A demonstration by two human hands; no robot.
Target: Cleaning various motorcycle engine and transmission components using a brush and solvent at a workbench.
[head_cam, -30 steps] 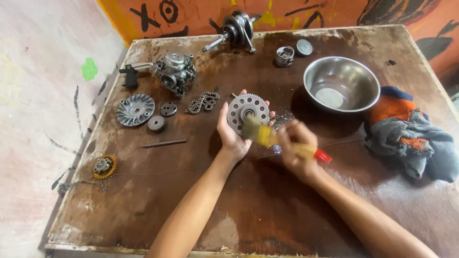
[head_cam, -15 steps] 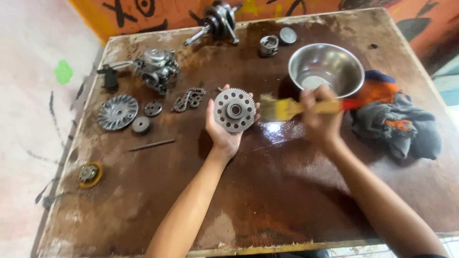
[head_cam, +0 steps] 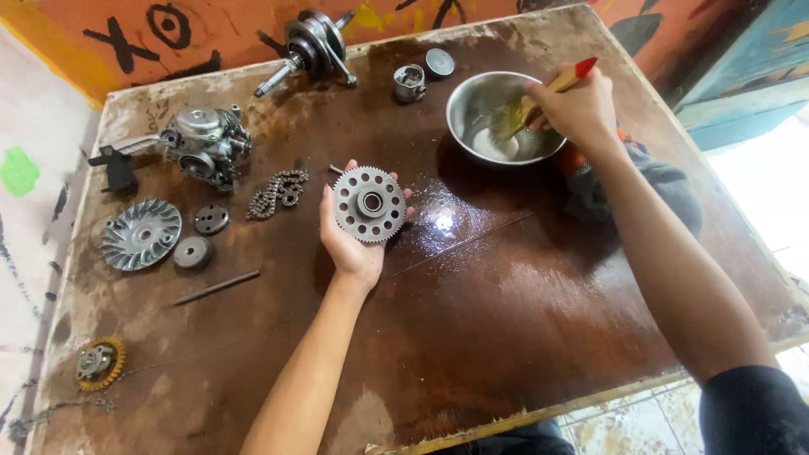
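Observation:
My left hand holds a round grey gear wheel with a ring of holes, face up, over the middle of the brown table. My right hand grips a paintbrush with a wooden handle and a red tip. The bristles dip into a steel bowl at the far right, which holds some pale liquid.
Metal engine parts lie on the left: a carburettor, a finned pulley disc, two small discs, a chain, a thin rod and a yellow-rimmed sprocket. A crankshaft and piston sit at the back. Rags lie under my right arm.
My right hand has carried the brush away from the gear wheel and up to the right, into the bowl. My left hand keeps the wheel where it was.

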